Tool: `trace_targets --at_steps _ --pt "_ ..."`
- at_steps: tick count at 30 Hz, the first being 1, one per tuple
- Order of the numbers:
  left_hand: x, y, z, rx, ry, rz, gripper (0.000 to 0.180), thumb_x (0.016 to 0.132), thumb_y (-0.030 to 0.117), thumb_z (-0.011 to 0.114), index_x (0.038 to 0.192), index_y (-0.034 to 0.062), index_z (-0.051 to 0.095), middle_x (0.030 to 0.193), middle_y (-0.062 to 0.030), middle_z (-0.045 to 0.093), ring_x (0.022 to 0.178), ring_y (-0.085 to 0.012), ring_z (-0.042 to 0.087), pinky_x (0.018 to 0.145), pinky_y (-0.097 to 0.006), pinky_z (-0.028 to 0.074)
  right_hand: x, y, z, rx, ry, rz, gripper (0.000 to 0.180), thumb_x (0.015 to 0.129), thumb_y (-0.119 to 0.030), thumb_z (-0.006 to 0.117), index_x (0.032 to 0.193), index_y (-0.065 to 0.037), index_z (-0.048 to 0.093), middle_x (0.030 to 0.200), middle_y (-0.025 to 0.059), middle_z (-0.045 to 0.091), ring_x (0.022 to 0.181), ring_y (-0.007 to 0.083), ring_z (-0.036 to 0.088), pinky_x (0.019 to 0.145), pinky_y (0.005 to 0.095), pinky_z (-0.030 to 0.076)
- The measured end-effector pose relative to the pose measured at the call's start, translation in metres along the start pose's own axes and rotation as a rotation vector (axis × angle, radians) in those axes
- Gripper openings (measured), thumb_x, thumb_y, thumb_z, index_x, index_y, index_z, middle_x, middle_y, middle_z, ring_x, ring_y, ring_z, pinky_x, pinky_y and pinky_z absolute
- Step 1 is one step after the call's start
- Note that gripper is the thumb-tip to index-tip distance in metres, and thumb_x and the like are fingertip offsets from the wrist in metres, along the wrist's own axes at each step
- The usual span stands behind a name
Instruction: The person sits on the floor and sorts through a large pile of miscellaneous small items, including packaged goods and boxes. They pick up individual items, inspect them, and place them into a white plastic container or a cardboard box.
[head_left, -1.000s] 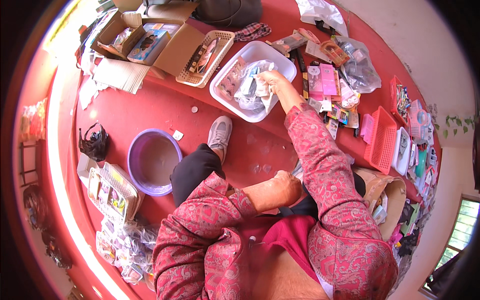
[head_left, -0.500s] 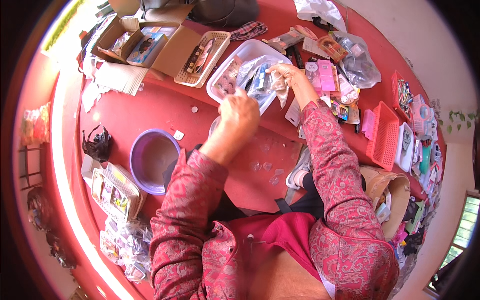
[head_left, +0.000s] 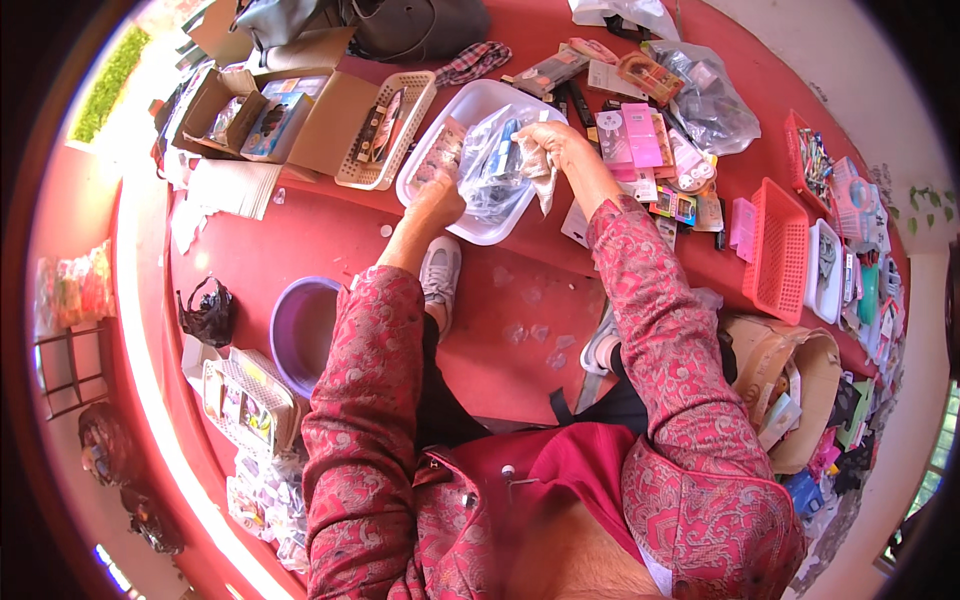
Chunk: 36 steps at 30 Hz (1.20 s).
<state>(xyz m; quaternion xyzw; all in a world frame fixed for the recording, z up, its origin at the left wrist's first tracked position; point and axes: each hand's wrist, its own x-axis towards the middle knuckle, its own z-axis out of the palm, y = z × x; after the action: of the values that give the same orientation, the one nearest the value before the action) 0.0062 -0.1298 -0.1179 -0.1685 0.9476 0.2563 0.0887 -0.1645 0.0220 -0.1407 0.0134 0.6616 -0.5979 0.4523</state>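
Note:
A white plastic tub (head_left: 487,232) stands ahead of me on the red surface. My left hand (head_left: 436,203) is closed over its near left rim, the fingertips partly hidden. Over the tub's right side, my right hand (head_left: 560,146) pinches a crumpled beige cloth (head_left: 537,172), which hangs down at the rim. Inside the tub lie a clear plastic bag (head_left: 487,178) with blue and dark items, and a pack of dark round pieces (head_left: 440,155) at the left.
A cream basket (head_left: 364,176) and opened cardboard boxes (head_left: 316,130) sit left of the tub. Pink packs (head_left: 641,135) and a clear bag (head_left: 712,95) are to its right. Further right is a red basket (head_left: 776,250). A purple basin (head_left: 304,338) stands at the lower left.
My left hand has gone from in front of the tub to its near left rim. My right hand keeps the beige cloth at the right side. The view has shifted slightly.

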Motion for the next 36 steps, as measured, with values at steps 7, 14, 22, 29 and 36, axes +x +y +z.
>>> trace_targets --at_steps 7,14,22,29,36 --pt "0.019 -0.027 0.043 0.452 -0.096 0.335 0.023 0.063 0.016 0.070 0.071 -0.0043 0.062 0.074 -0.0143 0.062 0.080 -0.0297 0.062 0.066 -0.036 0.050 -0.011 -0.007 -0.001 -0.076 0.028 0.065 0.017 0.073 -0.020 0.060 0.063 -0.007 0.053 0.055 0.0050 0.052 0.043 0.0180 0.048 0.042 0.0347 0.039" --pt "-0.005 0.016 0.030 -0.725 0.127 -0.474 0.023 0.072 0.010 0.053 0.066 -0.0111 0.058 0.057 -0.0166 0.060 0.047 -0.0250 0.061 0.049 -0.035 0.050 -0.007 -0.014 -0.004 -0.001 -0.026 0.143 0.018 0.074 -0.020 0.056 0.063 -0.006 0.054 0.055 0.0070 0.054 0.041 0.0208 0.048 0.039 0.0370 0.038" --pt "-0.012 0.025 0.017 -0.491 0.329 -0.433 0.020 0.070 0.010 0.058 0.080 -0.0077 0.057 0.070 -0.0205 0.063 0.076 -0.0343 0.063 0.073 -0.038 0.047 -0.010 0.008 0.026 0.194 -0.280 -0.081 0.010 0.070 -0.015 0.057 0.067 -0.005 0.058 0.053 0.0035 0.052 0.036 0.0152 0.043 0.037 0.0274 0.034" --pt "-0.020 0.029 0.004 -0.673 0.238 -0.456 0.021 0.071 0.008 0.049 0.082 -0.0091 0.055 0.064 -0.0192 0.062 0.063 -0.0291 0.064 0.063 -0.036 0.049 -0.018 -0.007 -0.001 -1.011 -0.049 0.086 0.030 0.071 -0.032 0.064 0.068 -0.002 0.062 0.059 0.0059 0.059 0.054 0.0170 0.054 0.051 0.0325 0.043" --pt "-0.037 0.037 0.004 -0.173 0.198 -0.406 0.034 0.072 0.015 0.048 0.097 -0.0075 0.050 0.089 -0.0276 0.059 0.092 -0.0400 0.056 0.080 -0.044 0.044 -0.042 -0.027 0.010 -1.232 0.622 -0.326 0.026 0.065 -0.024 0.062 0.081 -0.003 0.065 0.086 0.0119 0.065 0.083 0.0261 0.063 0.069 0.0347 0.049"
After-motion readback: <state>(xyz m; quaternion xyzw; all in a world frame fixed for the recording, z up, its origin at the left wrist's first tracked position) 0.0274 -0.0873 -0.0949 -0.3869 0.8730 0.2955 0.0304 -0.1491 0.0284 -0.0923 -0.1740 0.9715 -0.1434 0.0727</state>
